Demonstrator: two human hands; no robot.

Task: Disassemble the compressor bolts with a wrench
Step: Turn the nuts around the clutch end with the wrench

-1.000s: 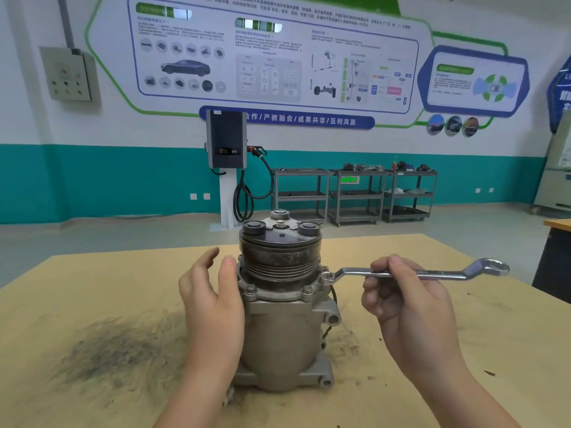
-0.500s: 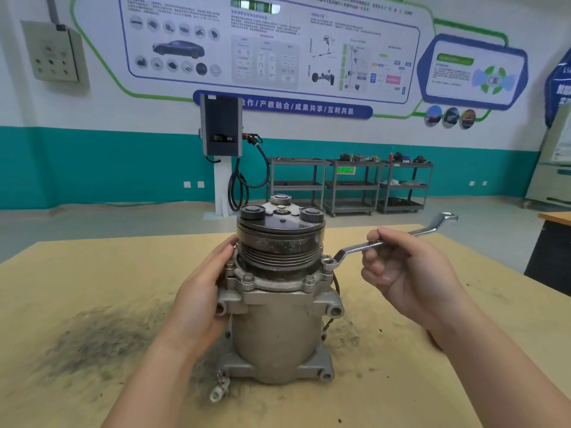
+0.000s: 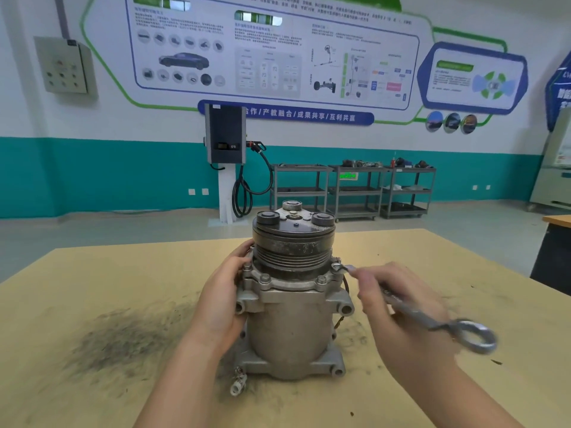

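The grey cast-metal compressor with its dark grooved pulley on top (image 3: 293,304) stands upright on the tan wooden table (image 3: 92,288), between the two hands. The step in hand looks like turning the flange bolt (image 3: 336,267) at the pulley's right edge. To do it well, I would keep the ring end square and fully down over the bolt head, sweep the handle flat rather than tilted, and brace the body hard so it does not twist on the table — a slipped ring would round the head.

The right hand (image 3: 398,310) grasps the shaft of the long silver double-ring wrench (image 3: 411,310), fingers curled over it; motion blur hides how tightly. The wrench's near ring juts out past the knuckles, while its far end sits on the bolt just beyond the fingertips. The left hand (image 3: 222,301) presses against the compressor's left side, fingers wrapped partly round the flange — a steadying hold.
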